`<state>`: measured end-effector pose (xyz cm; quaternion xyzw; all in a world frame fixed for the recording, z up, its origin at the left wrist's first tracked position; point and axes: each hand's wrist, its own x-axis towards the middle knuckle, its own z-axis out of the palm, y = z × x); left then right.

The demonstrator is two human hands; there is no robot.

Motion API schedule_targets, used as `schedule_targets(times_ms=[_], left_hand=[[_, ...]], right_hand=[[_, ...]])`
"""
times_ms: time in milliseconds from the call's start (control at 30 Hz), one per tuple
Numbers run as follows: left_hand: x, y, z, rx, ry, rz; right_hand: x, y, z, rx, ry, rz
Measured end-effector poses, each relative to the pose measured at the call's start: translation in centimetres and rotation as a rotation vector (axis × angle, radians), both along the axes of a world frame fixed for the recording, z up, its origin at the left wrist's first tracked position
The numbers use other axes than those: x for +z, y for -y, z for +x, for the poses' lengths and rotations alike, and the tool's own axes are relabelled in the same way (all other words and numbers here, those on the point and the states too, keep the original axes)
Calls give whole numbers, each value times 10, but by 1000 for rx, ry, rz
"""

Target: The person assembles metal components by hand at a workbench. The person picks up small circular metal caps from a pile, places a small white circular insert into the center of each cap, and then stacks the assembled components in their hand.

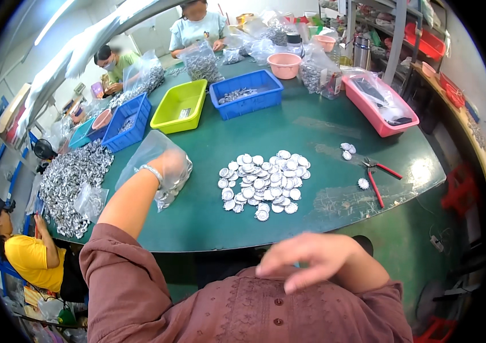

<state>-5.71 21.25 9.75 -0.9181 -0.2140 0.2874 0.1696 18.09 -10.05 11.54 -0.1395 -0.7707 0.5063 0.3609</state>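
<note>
My left hand [171, 164] reaches into a clear plastic bag [140, 150] that holds silvery metal pieces at its bottom. The bag's film and contents hide its fingers. My right hand [317, 257] hovers in front of my chest, past the table's near edge, slightly blurred. Its thumb stands apart from the fingers and nothing shows in it. A spread heap of round silvery metal discs with scalloped edges [263, 182] lies on the green table [208, 220], between the bag and the pliers. These red-handled pliers [375, 180] lie spread at the right, with one disc [363, 183] beside them.
A few more discs [347, 150] lie above the pliers. Blue bins [246, 108], a lime-green bin [165, 127] and a pink bin [391, 127] stand farther back. A large pile of metal pieces [77, 183] covers the left end. Other people sit at the far side and left.
</note>
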Motion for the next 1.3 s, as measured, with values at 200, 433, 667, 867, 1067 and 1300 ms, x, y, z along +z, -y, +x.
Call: schedule_targets(times_ms=[200,433,667,867,1067,1300], left_hand=[[-4,-9,0,422,320,-168],[14,23,11,449,304,-133],[7,18,9,402,332,-144],[4,10,-2,334,524,-148],[-11,-21,-22,500,698,-159],[1,-17,-27,641,795,-216]], right_hand=[[-68,-25,10,-409,-114,-674],[-102,-40,17,-430,-234,-781],[-107,-39,19,-393,-342,-777],[-107,-37,20,-400,-343,-763],[-108,-36,20,-420,-327,-748],[-107,-34,19,-434,-357,-732]])
